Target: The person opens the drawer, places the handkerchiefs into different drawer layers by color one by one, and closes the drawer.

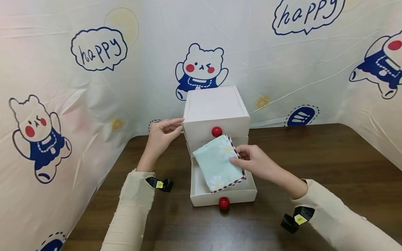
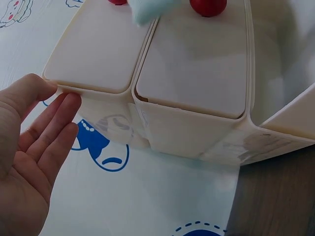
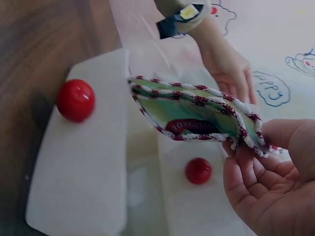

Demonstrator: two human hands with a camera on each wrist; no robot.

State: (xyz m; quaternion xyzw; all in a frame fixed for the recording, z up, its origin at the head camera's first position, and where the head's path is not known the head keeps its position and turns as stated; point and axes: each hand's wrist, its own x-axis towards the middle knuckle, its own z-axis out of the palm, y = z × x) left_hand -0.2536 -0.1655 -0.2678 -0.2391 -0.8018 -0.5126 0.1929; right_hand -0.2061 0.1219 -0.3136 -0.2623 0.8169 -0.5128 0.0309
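Note:
A folded light-blue towel [image 1: 216,162] with white daisies and a dark red-and-white braided edge is pinched at its right side by my right hand [image 1: 255,162]. In the right wrist view, the folded layers of the towel [image 3: 197,101] gape apart and show a dark red label inside. It hangs tilted over the pulled-out bottom drawer [image 1: 198,179] of a white drawer unit [image 1: 213,104]. With outstretched fingers, my left hand [image 1: 161,134] touches the unit's upper left front corner; the left wrist view shows thumb and fingertips [image 2: 73,101] at that edge.
Red round knobs sit on the drawer fronts, including the top knob [image 1: 216,131] and the bottom knob [image 1: 224,203]. The upper two drawers are closed. The unit stands on a dark wooden table [image 1: 176,216], before a printed cloth backdrop [image 1: 251,55] with bears.

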